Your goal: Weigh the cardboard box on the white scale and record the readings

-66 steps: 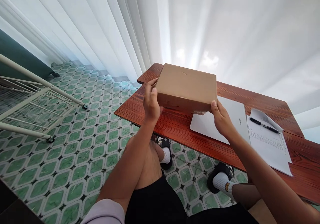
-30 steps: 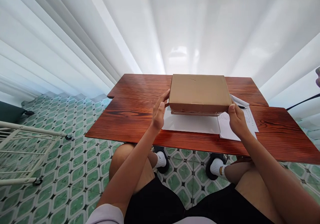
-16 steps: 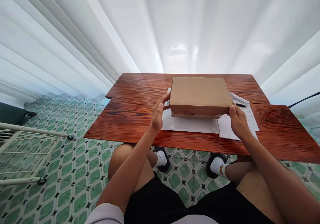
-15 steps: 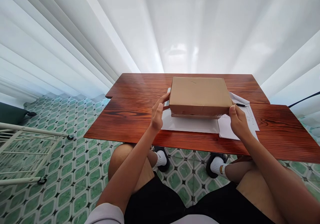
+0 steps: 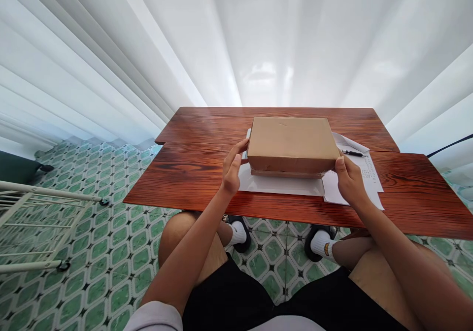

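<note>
A brown cardboard box point(image 5: 293, 139) is held between my two hands over the table, its plain top facing up. My left hand point(image 5: 232, 168) grips its left end, thumb toward me and fingers reaching along the side. At the right front corner, my right hand point(image 5: 349, 177) has its thumb on the front face; the other fingers are mostly hidden behind the box. Beneath the box lies a white glossy sheet or board point(image 5: 281, 185). Papers with writing point(image 5: 369, 171) are under and beside my right hand, with a black pen point(image 5: 354, 153) on them.
The reddish-brown wooden table point(image 5: 192, 168) has stepped side edges. Behind it hangs a white curtain point(image 5: 266, 40). On the green tiled floor point(image 5: 121, 237) at left stands a white wire rack point(image 5: 40, 227) on castors. My legs are under the table's front edge.
The box has shifted slightly left and lower in view, with both hands still on it. More of the pen and papers shows beside it.
</note>
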Available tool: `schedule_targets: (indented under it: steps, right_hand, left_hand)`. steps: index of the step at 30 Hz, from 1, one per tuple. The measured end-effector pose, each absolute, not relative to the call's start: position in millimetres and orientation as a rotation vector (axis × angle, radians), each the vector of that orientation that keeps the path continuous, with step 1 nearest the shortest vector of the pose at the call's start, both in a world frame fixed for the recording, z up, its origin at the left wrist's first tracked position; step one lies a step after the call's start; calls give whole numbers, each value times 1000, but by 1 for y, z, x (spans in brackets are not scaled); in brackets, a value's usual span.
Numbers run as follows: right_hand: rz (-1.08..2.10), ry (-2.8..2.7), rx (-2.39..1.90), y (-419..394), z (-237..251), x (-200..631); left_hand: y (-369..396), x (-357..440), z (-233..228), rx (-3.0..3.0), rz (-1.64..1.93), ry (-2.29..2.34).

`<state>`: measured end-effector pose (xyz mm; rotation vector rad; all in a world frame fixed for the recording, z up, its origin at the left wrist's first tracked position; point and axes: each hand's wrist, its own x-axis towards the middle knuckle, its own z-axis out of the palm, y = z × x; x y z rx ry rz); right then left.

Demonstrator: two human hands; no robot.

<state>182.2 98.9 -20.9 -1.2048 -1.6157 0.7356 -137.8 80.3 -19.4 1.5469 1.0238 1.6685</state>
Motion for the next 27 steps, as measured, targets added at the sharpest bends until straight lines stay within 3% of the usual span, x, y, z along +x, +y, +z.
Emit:
schedule_targets:
  steps: [27]
  right_hand:
    - [171,-1843,-1190,97,2,181]
  left_hand:
    - [73,-134,-19,1654,1688,1116]
